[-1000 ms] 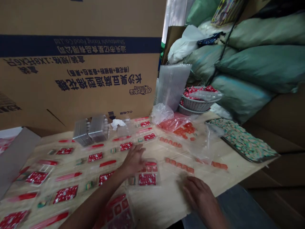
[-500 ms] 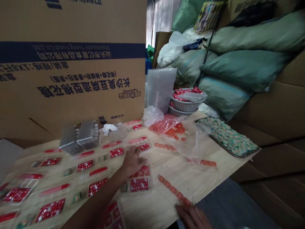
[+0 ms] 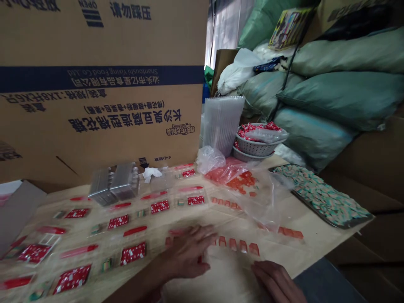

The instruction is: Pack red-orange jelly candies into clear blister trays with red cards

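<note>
My left hand (image 3: 186, 252) is blurred with its fingers spread, low over the table just in front of the rows of packets. It holds nothing I can make out. A short row of orange-red pieces (image 3: 236, 246) lies between the hands. My right hand (image 3: 274, 282) rests at the front edge of the table, nearest that row, and holds nothing. Red printed packets (image 3: 133, 253) and red sticks (image 3: 78, 251) in clear film lie in rows across the left of the wooden table top (image 3: 221, 282). Part of the row under my left hand is hidden.
A clear bag of orange pieces (image 3: 227, 174) lies at the back, beside a tray of green-and-white sweets (image 3: 322, 198) and a plastic basket of red wrappers (image 3: 254, 145). A large cardboard box (image 3: 94, 105) stands behind the table, with stuffed sacks (image 3: 331, 97) to the right.
My left hand has moved toward me and to the left, off the red packet group. My right hand has come further onto the table. The orange-red row now lies straighter, and the view has shifted.
</note>
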{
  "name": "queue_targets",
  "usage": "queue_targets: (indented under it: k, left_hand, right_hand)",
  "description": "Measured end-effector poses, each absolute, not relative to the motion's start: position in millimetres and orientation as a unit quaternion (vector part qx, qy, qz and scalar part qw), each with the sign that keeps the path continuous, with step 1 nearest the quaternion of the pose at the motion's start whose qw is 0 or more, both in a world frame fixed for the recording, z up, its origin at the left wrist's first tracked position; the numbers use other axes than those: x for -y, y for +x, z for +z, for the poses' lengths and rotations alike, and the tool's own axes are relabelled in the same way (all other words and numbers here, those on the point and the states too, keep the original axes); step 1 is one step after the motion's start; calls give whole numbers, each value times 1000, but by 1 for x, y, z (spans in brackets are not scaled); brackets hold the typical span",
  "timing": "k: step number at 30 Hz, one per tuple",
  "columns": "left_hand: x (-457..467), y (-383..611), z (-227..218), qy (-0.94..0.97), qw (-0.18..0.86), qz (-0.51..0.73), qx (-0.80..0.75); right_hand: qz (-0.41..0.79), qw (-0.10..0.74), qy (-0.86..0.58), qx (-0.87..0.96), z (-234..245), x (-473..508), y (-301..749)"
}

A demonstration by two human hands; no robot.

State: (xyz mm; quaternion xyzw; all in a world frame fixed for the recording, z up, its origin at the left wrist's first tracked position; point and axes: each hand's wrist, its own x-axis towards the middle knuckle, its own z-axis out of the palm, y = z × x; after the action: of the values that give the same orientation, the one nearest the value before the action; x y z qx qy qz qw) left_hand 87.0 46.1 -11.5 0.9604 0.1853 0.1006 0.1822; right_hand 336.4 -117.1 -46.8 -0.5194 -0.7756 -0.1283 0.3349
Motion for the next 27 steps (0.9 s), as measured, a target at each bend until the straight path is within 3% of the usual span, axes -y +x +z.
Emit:
queue_targets:
  k: [3,5,10,12,15,27]
  left_hand:
    - [-49,80,-21,954,113,204,-187]
    - [-67,74,-24,933,123,271,-203]
    - [-140,72,-20,801,324,324,-386]
    - [-166,77,-21,763,336,273,-480]
    - [-189,85,-23,775,253,166,-554]
    - [-187,98,-11,826,185,10,-533]
  right_hand:
    - [-124,373,-497,774,-42,83,324]
    - [-106,411,-491,761,-33,51,314]
    - [82,456,-555,691,-17,-60,298]
    - [130,402,-606,674,-21,-102,296]
    - [141,312,-647,681,-33,-144,295]
    - [84,144,-689,706,-47,-167,284]
